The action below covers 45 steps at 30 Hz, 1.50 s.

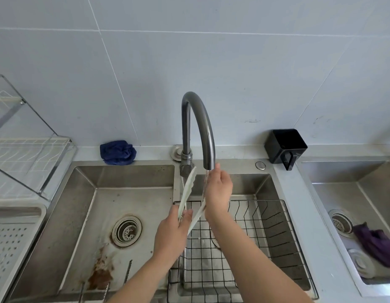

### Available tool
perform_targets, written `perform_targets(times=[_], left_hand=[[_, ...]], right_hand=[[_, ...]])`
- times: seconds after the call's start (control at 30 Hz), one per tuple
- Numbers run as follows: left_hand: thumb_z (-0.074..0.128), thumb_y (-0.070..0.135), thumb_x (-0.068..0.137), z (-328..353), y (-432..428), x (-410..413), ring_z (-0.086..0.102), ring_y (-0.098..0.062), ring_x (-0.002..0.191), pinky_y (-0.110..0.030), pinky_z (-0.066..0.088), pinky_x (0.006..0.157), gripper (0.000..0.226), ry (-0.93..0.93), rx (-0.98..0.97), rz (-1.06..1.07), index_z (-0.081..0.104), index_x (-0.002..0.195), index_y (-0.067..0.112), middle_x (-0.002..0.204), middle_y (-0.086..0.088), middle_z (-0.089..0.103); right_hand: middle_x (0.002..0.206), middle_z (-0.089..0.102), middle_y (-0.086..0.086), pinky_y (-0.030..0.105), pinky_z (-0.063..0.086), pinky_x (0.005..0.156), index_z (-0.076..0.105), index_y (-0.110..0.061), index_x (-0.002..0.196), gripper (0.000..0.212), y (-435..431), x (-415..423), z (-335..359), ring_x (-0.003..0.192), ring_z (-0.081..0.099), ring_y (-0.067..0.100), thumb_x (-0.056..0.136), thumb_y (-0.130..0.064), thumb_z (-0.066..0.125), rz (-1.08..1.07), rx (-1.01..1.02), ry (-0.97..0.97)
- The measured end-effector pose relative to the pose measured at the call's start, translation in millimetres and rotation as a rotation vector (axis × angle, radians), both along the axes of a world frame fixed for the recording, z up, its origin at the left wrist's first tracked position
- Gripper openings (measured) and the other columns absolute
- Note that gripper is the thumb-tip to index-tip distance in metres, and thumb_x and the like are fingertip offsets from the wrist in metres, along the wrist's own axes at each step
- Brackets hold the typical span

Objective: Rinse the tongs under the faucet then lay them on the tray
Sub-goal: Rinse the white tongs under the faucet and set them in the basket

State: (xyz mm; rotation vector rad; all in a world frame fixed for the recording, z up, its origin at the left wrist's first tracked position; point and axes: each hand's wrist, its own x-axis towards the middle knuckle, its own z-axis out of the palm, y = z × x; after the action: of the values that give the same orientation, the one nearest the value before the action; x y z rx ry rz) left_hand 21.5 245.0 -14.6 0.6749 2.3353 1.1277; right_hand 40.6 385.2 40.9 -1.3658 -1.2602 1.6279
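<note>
Gripping the white tongs (188, 189) in the left hand (173, 235), with fingers and thumb curled round them at the lower end, above the divider between the two basins of the sink (133, 176). Holding them splayed open: one arm pointing up past the base of the faucet (200, 119), the other slanting right toward the water stream (206, 184) and slipping behind the right hand (218, 193). Raising that right hand just beside the spout, fingers stretched upward and nearly straight, clasping nothing that shows; possibly pressing the palm against the tong arm, though hidden by the back of the hand. Running thin from the spout, just left of the right hand, and falling toward the black wire basket (255, 201) sitting in the right basin.

Lying at far left, well apart from the tongs: the perforated white tray (19, 209), with a white wire dish rack (30, 154) behind it. Resting on the ledge behind the left basin: a crumpled blue cloth (117, 152). Standing right of the faucet, against the tiled wall: a black square holder (284, 146). Showing on the left basin floor: a round drain strainer (126, 230) and a brown rust stain (100, 274). Lying in a separate sink (364, 171) at far right: a purple cloth (375, 239) beside its drain.
</note>
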Motion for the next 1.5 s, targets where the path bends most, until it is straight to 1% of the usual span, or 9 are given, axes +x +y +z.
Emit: perform_targets(times=[0.23,0.47,0.67,0.77,0.9,1.2,1.27,1.37,1.5], left_hand=[[0.043,0.041,0.099,2.5,-2.7,-9.9,0.025,-0.015,0.04,-0.017,0.021,0.036,0.036,-1.06,0.211,0.071,0.057,0.082,0.012,0.056,-0.003,0.041],[0.032,0.067,0.1,9.6,22.6,2.8,0.056,-0.022,0.056,-0.034,0.046,0.056,0.064,-0.86,0.264,0.085,0.071,0.099,0.016,0.085,-0.013,0.065],[0.036,0.075,0.087,7.4,35.0,7.7,0.043,-0.016,0.038,-0.024,0.031,0.036,0.066,-0.784,0.244,0.24,0.07,0.073,0.021,0.057,-0.007,0.061],[0.036,0.068,0.092,-2.1,28.2,2.9,0.039,-0.016,0.034,-0.023,0.028,0.035,0.068,-0.762,0.188,0.29,0.071,0.075,0.012,0.059,-0.014,0.065],[0.034,0.05,0.102,-13.6,22.2,1.7,0.04,-0.018,0.034,-0.022,0.029,0.033,0.069,-0.89,0.21,0.381,0.075,0.081,0.0,0.061,-0.016,0.065],[0.026,0.073,0.097,-7.0,38.1,15.2,0.065,-0.032,0.051,-0.04,0.057,0.056,0.089,-1.191,0.171,0.236,0.074,0.084,-0.002,0.068,-0.023,0.07],[0.029,0.074,0.096,-4.8,42.2,11.0,0.072,-0.035,0.06,-0.051,0.061,0.073,0.081,-1.04,0.253,0.362,0.071,0.102,0.004,0.073,-0.019,0.075],[0.031,0.066,0.1,5.5,50.7,-0.1,0.077,-0.031,0.077,-0.041,0.063,0.062,0.057,-0.735,0.43,0.347,0.064,0.12,0.023,0.093,-0.013,0.079],[0.054,0.023,0.101,19.3,74.7,-9.9,0.074,-0.026,0.094,-0.047,0.062,0.076,0.016,-0.517,0.383,0.209,0.059,0.116,0.025,0.11,-0.009,0.072]], right_hand=[[0.088,0.064,0.007,0.034,0.051,0.08,0.065,-0.008,0.111,0.029,-15.8,13.3,-4.8,0.085,0.061,0.018,0.09,-0.025,0.072,0.678,-0.299,0.498],[0.061,0.038,0.002,0.029,0.037,0.047,0.062,-0.011,0.085,0.03,-12.4,11.6,-3.2,0.048,0.033,0.014,0.099,-0.037,0.065,0.602,-0.234,0.507],[0.078,0.067,0.006,0.039,0.057,0.072,0.064,-0.01,0.1,0.033,-15.6,21.2,13.3,0.068,0.065,0.021,0.097,-0.042,0.062,0.681,0.003,0.21],[0.09,0.072,-0.017,0.018,0.057,0.075,0.06,-0.027,0.114,0.025,-14.7,40.9,8.3,0.085,0.07,0.003,0.095,-0.042,0.067,0.78,0.148,-0.012],[0.084,0.072,-0.013,0.021,0.054,0.065,0.071,-0.032,0.098,0.004,-6.0,75.3,-4.2,0.077,0.066,0.003,0.095,-0.029,0.069,0.428,0.388,-0.114],[0.108,0.079,0.006,0.039,0.061,0.085,0.057,-0.018,0.122,0.028,0.0,83.2,-15.5,0.098,0.075,0.026,0.103,-0.038,0.056,0.513,-0.037,0.18],[0.105,0.078,0.01,0.038,0.063,0.074,0.059,-0.016,0.115,0.023,1.2,80.9,-13.6,0.088,0.077,0.03,0.101,-0.034,0.06,0.483,0.008,0.182],[0.097,0.076,0.011,0.031,0.06,0.061,0.059,-0.014,0.103,0.018,3.1,75.6,-10.4,0.076,0.078,0.021,0.1,-0.03,0.065,0.505,0.181,0.014],[0.082,0.076,-0.001,0.023,0.056,0.055,0.064,-0.027,0.101,0.015,0.4,75.9,-1.5,0.067,0.075,0.008,0.095,-0.039,0.07,0.523,0.351,-0.165]])
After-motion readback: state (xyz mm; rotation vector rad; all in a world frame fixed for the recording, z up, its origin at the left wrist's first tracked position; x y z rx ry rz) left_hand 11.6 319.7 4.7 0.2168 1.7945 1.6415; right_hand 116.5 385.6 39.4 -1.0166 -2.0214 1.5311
